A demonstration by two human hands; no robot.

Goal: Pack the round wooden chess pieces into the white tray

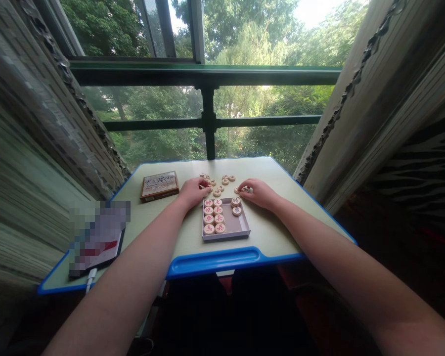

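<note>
An open shallow box [246, 225] stands at the middle of the table, just in front of my hands. Red-marked xiangqi pieces [218, 218] fill two columns at its left, and two dark-marked pieces [236, 211] lie at the upper right. Behind the box's left corner, my left hand [193, 192] has its fingers curled at a piece on the tabletop, partly hidden by the fingertips. My right hand [257, 193] pinches another xiangqi piece [237, 191] near the box's far right corner. Several loose pieces [225, 181] lie scattered between and beyond my hands.
A box lid [159, 185] with dark lettering rests at the left of the table [282, 232]. Nearer, a tablet-like device [100, 242] with a white cable [91, 280] lies by the left edge. Curtains and a green-railed window [207, 76] surround the far side.
</note>
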